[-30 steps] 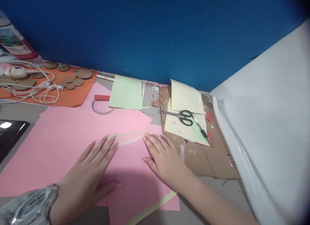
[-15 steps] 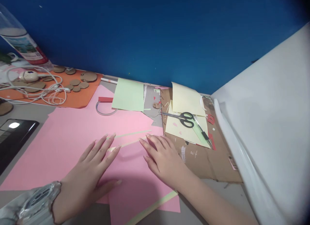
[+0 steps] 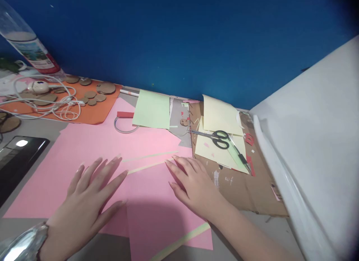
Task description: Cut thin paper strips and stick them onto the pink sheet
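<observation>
My left hand [image 3: 89, 197], a watch [image 3: 25, 242] on its wrist, is spread over the large pink paper [image 3: 81, 141]; its index fingertip is near the left end of a thin pale yellow strip [image 3: 148, 166]. My right hand [image 3: 193, 182] rests with fingers apart at the strip's right end, on the front pink sheet [image 3: 148, 208]. A second thin strip, pale green [image 3: 153, 155], lies just behind the first. Across the near end of the front sheet runs a wider yellow-green strip [image 3: 182, 241]. Neither hand grasps anything.
Black-handled scissors [image 3: 220, 139] and a pen [image 3: 239, 154] lie on pale yellow paper atop brown cardboard [image 3: 260, 193]. Green paper [image 3: 151, 109] sits at the back. Left are a phone [image 3: 22, 160], white earphones [image 3: 39, 87], cardboard discs and a bottle [image 3: 33, 53]. A blue wall stands behind.
My left hand has slid left, away from the thin strips, its fingers spreading wider. More of the yellow strip's left end shows. My right hand keeps its place on the paper; the view has shifted slightly.
</observation>
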A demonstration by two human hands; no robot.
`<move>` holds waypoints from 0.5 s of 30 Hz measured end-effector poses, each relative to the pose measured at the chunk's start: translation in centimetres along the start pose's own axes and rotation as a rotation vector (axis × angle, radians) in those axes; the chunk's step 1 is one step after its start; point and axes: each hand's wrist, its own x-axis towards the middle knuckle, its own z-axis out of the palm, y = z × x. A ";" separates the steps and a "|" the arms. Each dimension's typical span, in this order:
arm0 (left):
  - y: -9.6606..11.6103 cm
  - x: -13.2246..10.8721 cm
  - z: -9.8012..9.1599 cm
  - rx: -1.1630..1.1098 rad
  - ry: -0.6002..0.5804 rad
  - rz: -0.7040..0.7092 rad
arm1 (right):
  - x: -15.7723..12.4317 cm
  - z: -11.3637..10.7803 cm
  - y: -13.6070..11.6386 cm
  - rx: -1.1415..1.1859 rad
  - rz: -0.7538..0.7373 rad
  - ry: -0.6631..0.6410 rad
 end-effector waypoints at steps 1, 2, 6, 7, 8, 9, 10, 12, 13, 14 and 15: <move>0.1 -0.1 0.1 0.014 0.004 0.001 | 0.1 -0.1 0.0 0.000 -0.002 -0.009; 0.2 -0.2 0.1 0.024 0.003 0.006 | 0.1 -0.2 0.1 -0.001 -0.001 -0.018; 0.1 -0.4 0.2 0.050 -0.042 0.034 | 0.2 -0.6 0.6 0.002 0.021 -0.041; 0.0 -0.4 0.3 0.052 -0.045 0.045 | 0.2 -0.8 0.8 0.020 0.033 -0.038; -0.1 -0.4 0.3 0.053 -0.041 0.056 | 0.2 -1.0 1.1 0.048 0.049 -0.034; -0.2 -0.4 0.4 0.053 -0.037 0.065 | 0.2 -1.3 1.3 0.081 0.071 -0.027; -0.3 -0.4 0.5 0.050 -0.031 0.072 | 0.3 -1.6 1.6 0.112 0.093 -0.014; -0.5 -0.5 0.6 0.042 -0.026 0.076 | 0.9 -2.2 1.9 0.144 0.124 0.018; -0.5 -0.5 0.6 0.038 -0.030 0.070 | 1.3 -2.5 2.1 0.140 0.123 0.032; -0.5 -0.5 0.6 0.032 -0.032 0.058 | 1.9 -2.7 2.2 0.131 0.115 0.034; -0.5 -0.5 0.6 0.026 -0.030 0.040 | 2.6 -2.8 2.2 0.124 0.099 0.026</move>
